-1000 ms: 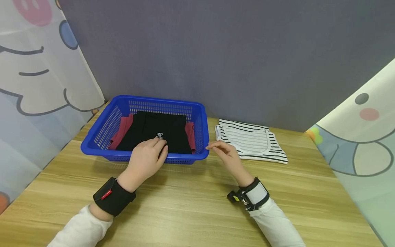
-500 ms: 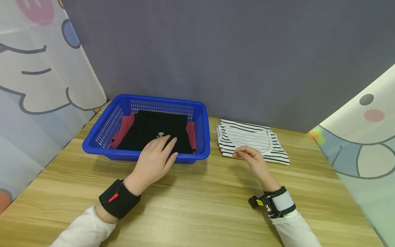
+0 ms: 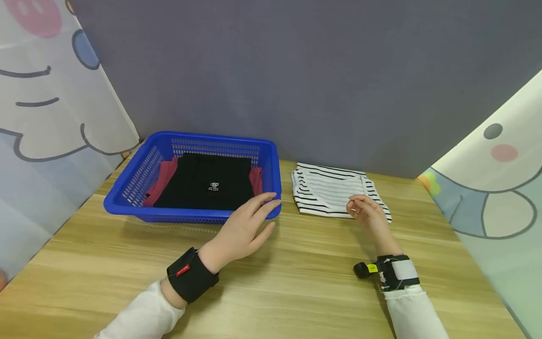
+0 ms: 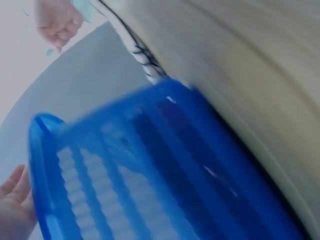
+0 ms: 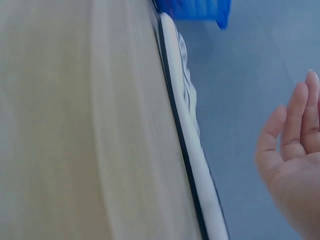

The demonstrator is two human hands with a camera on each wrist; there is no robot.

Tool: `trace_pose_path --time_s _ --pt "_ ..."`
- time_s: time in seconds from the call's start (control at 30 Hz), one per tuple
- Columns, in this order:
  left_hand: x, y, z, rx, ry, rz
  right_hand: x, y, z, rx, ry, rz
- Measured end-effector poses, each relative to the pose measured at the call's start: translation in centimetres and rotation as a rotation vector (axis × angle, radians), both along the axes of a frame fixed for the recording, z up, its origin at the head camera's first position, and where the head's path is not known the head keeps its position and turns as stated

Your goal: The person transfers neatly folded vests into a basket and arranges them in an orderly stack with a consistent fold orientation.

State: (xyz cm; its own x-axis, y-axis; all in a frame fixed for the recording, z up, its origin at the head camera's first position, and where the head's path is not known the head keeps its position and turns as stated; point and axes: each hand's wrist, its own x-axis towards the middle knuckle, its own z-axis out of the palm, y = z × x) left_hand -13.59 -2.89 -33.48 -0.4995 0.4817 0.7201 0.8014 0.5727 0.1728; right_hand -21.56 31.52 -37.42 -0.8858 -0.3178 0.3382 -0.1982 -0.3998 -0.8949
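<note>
My left hand (image 3: 241,230) holds nothing; its fingers reach over the front right corner of a blue plastic basket (image 3: 169,212). Inside lies a folded black T-shirt (image 3: 203,172) with a small white print, over a dark pink garment (image 3: 163,183) that shows at both sides. To the right, a folded white T-shirt with black stripes (image 3: 328,190) lies flat on the table. My right hand (image 3: 372,219) hovers above its front right part, fingers slightly bent and nothing between them. In the right wrist view this hand (image 5: 295,160) shows raised above the striped T-shirt's edge (image 5: 187,135).
Everything stands on a wood-grain table (image 3: 296,292). A grey panel (image 3: 296,80) rises right behind the basket and the striped T-shirt. Cartoon-printed curtains hang at the left (image 3: 55,108) and right (image 3: 499,183). Each wrist wears a black strap.
My left hand has moved right from over the black T-shirt to the basket's right corner, its fingers straightening. My right hand has left the basket's rim and moved right, over the striped T-shirt.
</note>
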Motion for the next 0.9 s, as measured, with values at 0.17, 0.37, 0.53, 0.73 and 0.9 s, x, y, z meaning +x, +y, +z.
trace_pose_path --time_s 0.17,0.37,0.53,0.73,0.9 --pt "-0.1 2.0 0.4 -0.001 -0.040 -0.115 -0.8 1.5 -0.6 -0.198 -0.147 -0.014" --pt "-0.3 3.9 0.6 -0.007 -0.066 -0.188 -1.1 2.4 -1.5 -0.340 -0.273 -0.012" --pt "-0.7 5.6 0.5 0.003 -0.125 -0.216 -1.2 2.4 -1.9 -0.344 -0.370 -0.064" --pt "-1.8 7.6 0.0 -0.026 -0.275 -0.200 -0.8 2.6 -2.5 -0.281 -0.423 -0.066" --pt "-2.9 8.9 -0.3 -0.036 -0.427 -0.146 -0.7 2.6 -2.8 -0.275 -0.412 -0.068"
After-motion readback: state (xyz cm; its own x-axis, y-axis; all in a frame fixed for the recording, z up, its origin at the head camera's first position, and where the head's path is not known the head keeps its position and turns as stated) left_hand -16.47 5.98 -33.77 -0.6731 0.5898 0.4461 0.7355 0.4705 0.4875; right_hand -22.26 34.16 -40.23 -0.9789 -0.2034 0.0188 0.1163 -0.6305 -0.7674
